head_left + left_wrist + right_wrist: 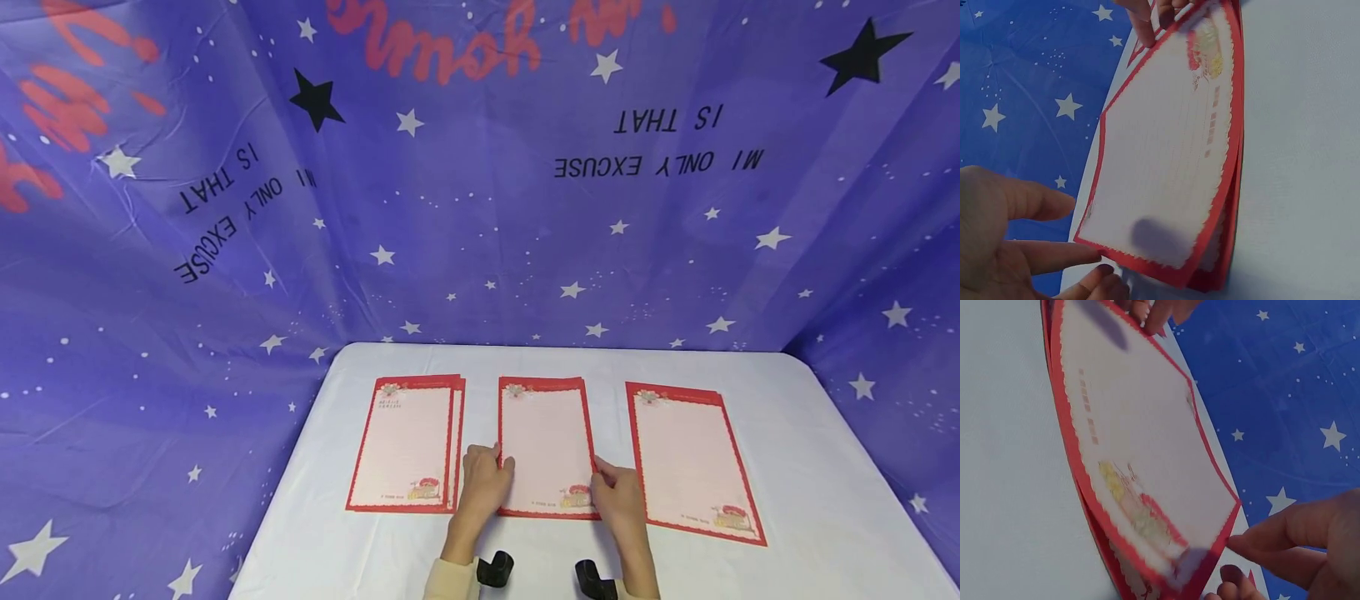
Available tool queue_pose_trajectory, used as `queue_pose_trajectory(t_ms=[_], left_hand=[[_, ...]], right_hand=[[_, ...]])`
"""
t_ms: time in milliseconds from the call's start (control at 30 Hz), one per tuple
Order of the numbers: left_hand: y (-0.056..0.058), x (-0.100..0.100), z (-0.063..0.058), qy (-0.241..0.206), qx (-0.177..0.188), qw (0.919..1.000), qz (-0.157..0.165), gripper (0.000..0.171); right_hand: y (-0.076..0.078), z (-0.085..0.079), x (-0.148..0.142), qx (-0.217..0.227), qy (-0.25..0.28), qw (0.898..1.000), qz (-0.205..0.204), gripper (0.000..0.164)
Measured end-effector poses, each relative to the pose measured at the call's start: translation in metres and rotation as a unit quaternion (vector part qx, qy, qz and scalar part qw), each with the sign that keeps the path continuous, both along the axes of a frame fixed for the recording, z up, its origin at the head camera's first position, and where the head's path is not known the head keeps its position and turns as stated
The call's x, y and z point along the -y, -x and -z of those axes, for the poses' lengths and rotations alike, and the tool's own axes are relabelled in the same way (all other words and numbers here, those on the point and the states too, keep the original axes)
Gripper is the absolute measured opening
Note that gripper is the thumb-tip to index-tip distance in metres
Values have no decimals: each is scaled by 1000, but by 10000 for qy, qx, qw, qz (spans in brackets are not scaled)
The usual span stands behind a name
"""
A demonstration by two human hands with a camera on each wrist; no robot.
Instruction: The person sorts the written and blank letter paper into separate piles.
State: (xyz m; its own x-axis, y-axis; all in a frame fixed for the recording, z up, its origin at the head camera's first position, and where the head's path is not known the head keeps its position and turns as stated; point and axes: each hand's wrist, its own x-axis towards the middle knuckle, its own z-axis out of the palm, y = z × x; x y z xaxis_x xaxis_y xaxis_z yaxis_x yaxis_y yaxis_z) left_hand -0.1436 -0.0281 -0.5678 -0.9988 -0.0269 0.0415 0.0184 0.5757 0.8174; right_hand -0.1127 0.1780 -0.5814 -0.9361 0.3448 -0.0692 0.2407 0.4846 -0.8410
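A red-bordered sheet of letter paper (546,450) lies in the middle of the table on at least one similar sheet. Its near edge bows up from the sheet beneath, as both wrist views show. At its left edge is my left hand (483,483), the thumb over the border in the head view and the fingertips (1094,254) at the edge. Opposite, my right hand (621,496) pinches the right edge between thumb and finger (1254,540). The fingers' undersides are partly hidden.
To the left lies another pile of red-bordered sheets (408,450), slightly fanned. A third pile (693,458) lies slanted on the right. They share a white-covered table (555,575) backed by a purple star-print curtain (487,183).
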Motion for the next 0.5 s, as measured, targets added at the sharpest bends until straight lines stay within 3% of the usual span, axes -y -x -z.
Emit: queue_pose_trajectory(t_ms=[133, 300, 367, 500], left_hand=[[3, 1, 0, -9, -119, 9999, -37, 40], [7, 6, -1, -975, 282, 9946, 218, 41], [8, 8, -1, -1474, 443, 9876, 322, 45], [9, 7, -3, -2503, 869, 9631, 466, 55]], right_hand=[[0, -3, 2, -83, -34, 10000, 13, 31], [-2, -9, -2, 124, 253, 9996, -45, 32], [-2, -11, -6, 196, 438, 9988, -43, 35], [-4, -13, -22, 335, 948, 9949, -19, 40]])
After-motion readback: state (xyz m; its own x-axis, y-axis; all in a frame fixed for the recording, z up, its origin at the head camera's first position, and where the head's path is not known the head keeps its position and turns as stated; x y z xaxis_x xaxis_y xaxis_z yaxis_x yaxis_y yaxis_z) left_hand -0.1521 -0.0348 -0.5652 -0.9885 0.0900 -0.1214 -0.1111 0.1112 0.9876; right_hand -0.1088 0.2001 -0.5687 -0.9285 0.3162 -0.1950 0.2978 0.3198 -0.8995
